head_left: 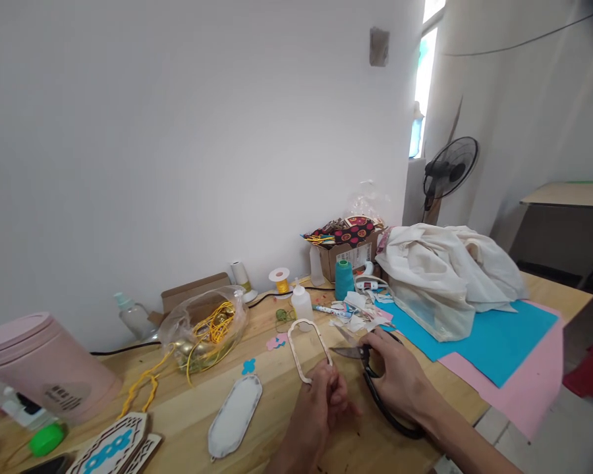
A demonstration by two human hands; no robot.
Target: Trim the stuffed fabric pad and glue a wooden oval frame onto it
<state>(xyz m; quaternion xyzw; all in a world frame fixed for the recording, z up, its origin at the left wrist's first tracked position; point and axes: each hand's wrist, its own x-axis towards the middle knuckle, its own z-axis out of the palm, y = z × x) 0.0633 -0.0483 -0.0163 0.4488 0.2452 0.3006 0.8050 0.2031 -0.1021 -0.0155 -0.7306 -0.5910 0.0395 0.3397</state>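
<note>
The left hand's (pixel 323 392) fingers are closing together on the lower end of a pale, rounded frame (pixel 323 342), which is standing up beyond the knuckles. The right hand (pixel 395 368) is gripping the black-handled scissors (pixel 366 361), fingers curling around the handles, and the parted blades are pointing toward the left fingers. One blade tip is lying over the frame's edge in this view; whether it is touching, I can't quite tell. Left of the left fingers, a white elongated panel (pixel 236 416) is lying on the wooden table (pixel 271 388), with a blue cutout (pixel 248 366) resting just past its far end. Beyond the right fingers, paper scraps (pixel 360 308) are scattering around a teal thread cone (pixel 344 280). To their right, a blue sheet (pixel 504 339) is overlapping a pink one (pixel 518 401).
</note>
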